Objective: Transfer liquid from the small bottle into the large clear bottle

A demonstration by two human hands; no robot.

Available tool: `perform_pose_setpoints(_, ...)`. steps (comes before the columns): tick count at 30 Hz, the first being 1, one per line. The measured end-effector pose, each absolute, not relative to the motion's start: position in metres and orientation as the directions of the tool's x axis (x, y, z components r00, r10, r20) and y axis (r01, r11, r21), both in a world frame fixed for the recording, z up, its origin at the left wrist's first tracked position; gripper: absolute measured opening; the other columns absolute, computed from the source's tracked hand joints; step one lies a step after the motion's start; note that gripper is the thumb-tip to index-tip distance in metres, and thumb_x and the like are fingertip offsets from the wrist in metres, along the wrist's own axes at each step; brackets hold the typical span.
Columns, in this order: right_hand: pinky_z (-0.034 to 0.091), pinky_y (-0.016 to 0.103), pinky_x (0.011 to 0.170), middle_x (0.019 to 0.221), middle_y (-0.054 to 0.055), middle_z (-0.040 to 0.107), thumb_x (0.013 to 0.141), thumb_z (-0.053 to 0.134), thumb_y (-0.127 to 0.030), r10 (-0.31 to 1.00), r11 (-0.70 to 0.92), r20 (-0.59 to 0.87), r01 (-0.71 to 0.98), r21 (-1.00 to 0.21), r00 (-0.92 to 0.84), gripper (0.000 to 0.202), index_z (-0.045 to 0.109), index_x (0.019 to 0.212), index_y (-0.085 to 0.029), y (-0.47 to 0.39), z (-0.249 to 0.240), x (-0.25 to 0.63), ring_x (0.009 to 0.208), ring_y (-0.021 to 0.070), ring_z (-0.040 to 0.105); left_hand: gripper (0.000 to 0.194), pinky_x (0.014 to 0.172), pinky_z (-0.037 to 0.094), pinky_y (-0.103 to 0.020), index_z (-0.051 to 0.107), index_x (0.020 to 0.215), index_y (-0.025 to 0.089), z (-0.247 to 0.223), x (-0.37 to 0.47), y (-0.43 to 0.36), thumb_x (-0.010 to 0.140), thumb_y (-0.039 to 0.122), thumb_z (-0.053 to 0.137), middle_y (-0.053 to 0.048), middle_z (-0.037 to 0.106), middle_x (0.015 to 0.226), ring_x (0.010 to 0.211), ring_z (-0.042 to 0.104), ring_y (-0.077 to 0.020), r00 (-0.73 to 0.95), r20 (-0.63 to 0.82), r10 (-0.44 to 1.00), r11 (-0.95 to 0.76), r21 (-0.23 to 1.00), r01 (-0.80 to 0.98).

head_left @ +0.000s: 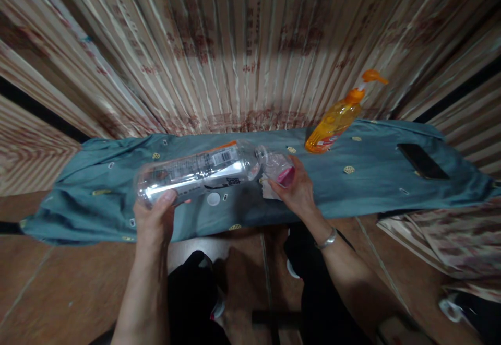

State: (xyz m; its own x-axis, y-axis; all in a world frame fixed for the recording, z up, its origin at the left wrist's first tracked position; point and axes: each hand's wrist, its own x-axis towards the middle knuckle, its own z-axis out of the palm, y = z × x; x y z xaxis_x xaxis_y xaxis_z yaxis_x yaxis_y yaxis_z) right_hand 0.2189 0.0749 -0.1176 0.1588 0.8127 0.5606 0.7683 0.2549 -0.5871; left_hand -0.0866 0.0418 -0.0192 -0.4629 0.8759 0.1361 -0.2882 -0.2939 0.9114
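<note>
My left hand (154, 219) grips the base end of a large clear plastic bottle (195, 170). The bottle lies tilted sideways above the cloth, its silver and orange label with a barcode facing up and its neck pointing right. My right hand (295, 191) is closed around a small clear plastic container (276, 165) with a pink patch at its outer end. The narrow end of this container meets the big bottle's mouth; whether they are joined I cannot tell. Under my right fingers shows a pale paper-like piece (269, 189). A white round cap (213, 199) lies below the bottle.
A teal patterned cloth (371, 188) covers the narrow table. An orange pump bottle (332, 125) stands at the back right, with a dark phone (422, 161) farther right. Pleated curtains (235, 47) hang behind. My legs are under the front edge.
</note>
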Motion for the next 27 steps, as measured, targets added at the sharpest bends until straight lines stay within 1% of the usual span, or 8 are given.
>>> perform_pose_setpoints(3, 0.053, 0.060, 0.113, 0.148, 0.024, 0.062, 0.081, 0.078, -0.058, 0.812, 0.254, 0.562, 0.770, -0.585, 0.159, 0.087, 0.046, 0.150, -0.016, 0.0750, -0.1180, 0.2190, 0.133, 0.0379, 0.064, 0.079, 0.044, 0.058, -0.023, 0.076, 0.110, 0.028, -0.0217, -0.0886, 0.0424, 0.037, 0.038, 0.103, -0.003, 0.069, 0.104, 0.077, 0.069, -0.0178, -0.450, 0.162, 0.878, -0.308, 0.911, -0.274)
perform_pose_setpoints(7, 0.053, 0.061, 0.113, 0.148, 0.025, 0.062, 0.080, 0.078, -0.059, 0.815, 0.250, 0.556, 0.767, -0.590, 0.162, 0.088, 0.046, 0.150, -0.015, 0.0748, -0.1171, 0.2189, 0.133, 0.0383, 0.065, 0.075, 0.048, 0.059, -0.021, 0.075, 0.114, 0.028, -0.0231, -0.0894, 0.0425, 0.045, 0.039, 0.101, -0.005, 0.071, 0.111, 0.081, 0.070, -0.0175, -0.410, 0.208, 0.888, -0.327, 0.912, -0.246)
perform_pose_setpoints(14, 0.054, 0.061, 0.111, 0.146, 0.023, 0.064, 0.079, 0.080, -0.056, 0.822, 0.240, 0.543, 0.759, -0.605, 0.173, 0.087, 0.048, 0.149, -0.016, 0.0738, -0.1144, 0.2187, 0.133, 0.0384, 0.065, 0.076, 0.047, 0.057, -0.019, 0.077, 0.110, 0.028, -0.0208, -0.0871, 0.0424, 0.039, 0.038, 0.103, -0.003, 0.071, 0.106, 0.077, 0.070, -0.0165, -0.455, 0.171, 0.874, -0.316, 0.911, -0.265)
perform_pose_setpoints(18, 0.054, 0.061, 0.111, 0.145, 0.026, 0.064, 0.079, 0.079, -0.060, 0.817, 0.240, 0.551, 0.768, -0.593, 0.171, 0.089, 0.048, 0.148, -0.012, 0.0738, -0.1143, 0.2184, 0.132, 0.0390, 0.066, 0.078, 0.046, 0.057, -0.021, 0.076, 0.111, 0.028, -0.0208, -0.0882, 0.0421, 0.038, 0.037, 0.103, -0.004, 0.072, 0.108, 0.076, 0.070, -0.0168, -0.451, 0.158, 0.878, -0.305, 0.912, -0.275)
perform_pose_setpoints(21, 0.054, 0.061, 0.111, 0.145, 0.027, 0.063, 0.080, 0.078, -0.061, 0.815, 0.240, 0.555, 0.774, -0.586, 0.168, 0.090, 0.048, 0.149, -0.012, 0.0742, -0.1157, 0.2185, 0.131, 0.0390, 0.066, 0.080, 0.046, 0.058, -0.021, 0.075, 0.114, 0.028, -0.0224, -0.0892, 0.0420, 0.039, 0.036, 0.103, -0.004, 0.071, 0.110, 0.076, 0.070, -0.0167, -0.456, 0.159, 0.876, -0.309, 0.910, -0.277)
perform_pose_setpoints(24, 0.055, 0.061, 0.110, 0.146, 0.026, 0.063, 0.079, 0.079, -0.061, 0.807, 0.247, 0.567, 0.778, -0.578, 0.164, 0.091, 0.047, 0.150, -0.012, 0.0748, -0.1177, 0.2193, 0.131, 0.0388, 0.066, 0.080, 0.046, 0.058, -0.022, 0.073, 0.117, 0.027, -0.0238, -0.0900, 0.0423, 0.043, 0.037, 0.102, -0.004, 0.071, 0.109, 0.078, 0.071, -0.0174, -0.443, 0.185, 0.877, -0.324, 0.909, -0.262)
perform_pose_setpoints(27, 0.054, 0.061, 0.110, 0.147, 0.025, 0.063, 0.079, 0.080, -0.061, 0.805, 0.249, 0.570, 0.780, -0.574, 0.163, 0.090, 0.048, 0.149, -0.014, 0.0750, -0.1188, 0.2199, 0.132, 0.0384, 0.066, 0.079, 0.047, 0.058, -0.022, 0.074, 0.116, 0.026, -0.0239, -0.0900, 0.0423, 0.042, 0.036, 0.102, -0.004, 0.072, 0.109, 0.078, 0.071, -0.0176, -0.440, 0.190, 0.878, -0.326, 0.910, -0.257)
